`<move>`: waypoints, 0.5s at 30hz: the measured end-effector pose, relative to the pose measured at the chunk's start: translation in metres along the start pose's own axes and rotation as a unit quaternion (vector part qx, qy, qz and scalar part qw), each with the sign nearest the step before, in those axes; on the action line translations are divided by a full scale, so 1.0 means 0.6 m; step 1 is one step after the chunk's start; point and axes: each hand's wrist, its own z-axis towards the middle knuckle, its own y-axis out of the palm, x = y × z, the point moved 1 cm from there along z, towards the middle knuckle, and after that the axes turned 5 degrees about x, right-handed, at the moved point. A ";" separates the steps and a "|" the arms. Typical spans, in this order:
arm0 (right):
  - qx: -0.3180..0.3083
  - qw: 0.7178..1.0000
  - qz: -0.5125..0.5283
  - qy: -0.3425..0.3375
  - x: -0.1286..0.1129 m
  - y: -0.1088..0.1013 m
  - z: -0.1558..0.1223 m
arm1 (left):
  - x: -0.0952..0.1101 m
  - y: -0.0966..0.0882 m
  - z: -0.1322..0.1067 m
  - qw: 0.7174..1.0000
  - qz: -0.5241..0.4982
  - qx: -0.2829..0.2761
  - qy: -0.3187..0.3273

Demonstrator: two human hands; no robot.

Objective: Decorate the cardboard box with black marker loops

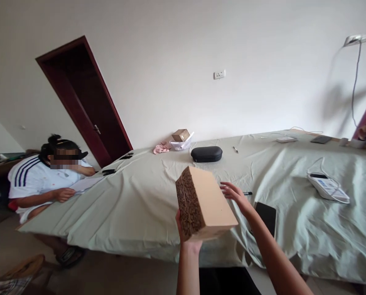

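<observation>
A tan box (pixel 216 200) with a dark, brown-patterned side is raised, tilted, over the table's near edge. My left hand (pixel 194 246) supports it from below and from the left; most of the fingers are hidden behind it. To the right of the box is my right hand (pixel 237 197), fingers stretched out and spread, with nothing in them. Whether its fingertips touch the box I cannot tell. A black pen (pixel 248 193) lies just past the right hand. Beside my right forearm rests a black flat phone-like device (pixel 267 217).
A pale green cloth (pixel 139 205) covers the table. Farther back are a black zip case (pixel 206 154), a small cardboard box (pixel 180 135) and another pen (pixel 235 150). A white device with a cable (pixel 328 188) lies right. A person (pixel 47 180) sits at left with papers.
</observation>
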 end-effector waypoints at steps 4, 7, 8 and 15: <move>-0.020 0.967 0.223 0.126 -0.061 0.017 -0.088 | -0.009 0.066 -0.042 0.996 -0.009 -0.073 -0.042; 0.051 0.961 0.235 0.137 -0.089 -0.003 -0.122 | -0.018 0.092 -0.055 0.997 0.001 -0.058 -0.057; 0.063 0.965 0.222 0.128 -0.099 -0.013 -0.126 | -0.019 0.097 -0.055 0.997 0.015 -0.042 -0.067; 0.117 0.963 0.209 0.123 -0.178 -0.032 -0.139 | 0.014 0.095 -0.017 0.983 0.177 0.046 0.022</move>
